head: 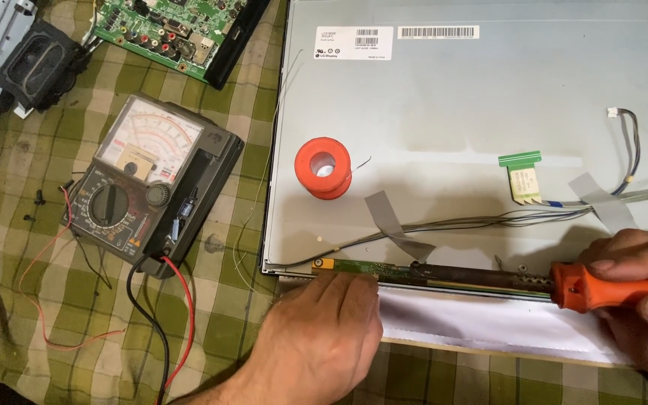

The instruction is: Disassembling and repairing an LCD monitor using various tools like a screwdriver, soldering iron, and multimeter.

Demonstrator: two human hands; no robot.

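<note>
We see a soldering iron (489, 278) with an orange handle (dark metal barrel) lying horizontally, its tip touching a narrow green circuit strip (354, 267) along the grey display panel (451, 112) edge.

Checked cloth (249, 322) bears multimeter (151, 184); display panel (451, 127); circuit board (170, 30).

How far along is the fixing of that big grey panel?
Done so far: the big grey metal display panel lies face down, its wires taped down. In hand: the right hand holds an orange-handled soldering iron with its tip at the narrow green circuit strip, which the left hand touches. Left: the orange solder spool and black analogue multimeter sit untouched.
</note>
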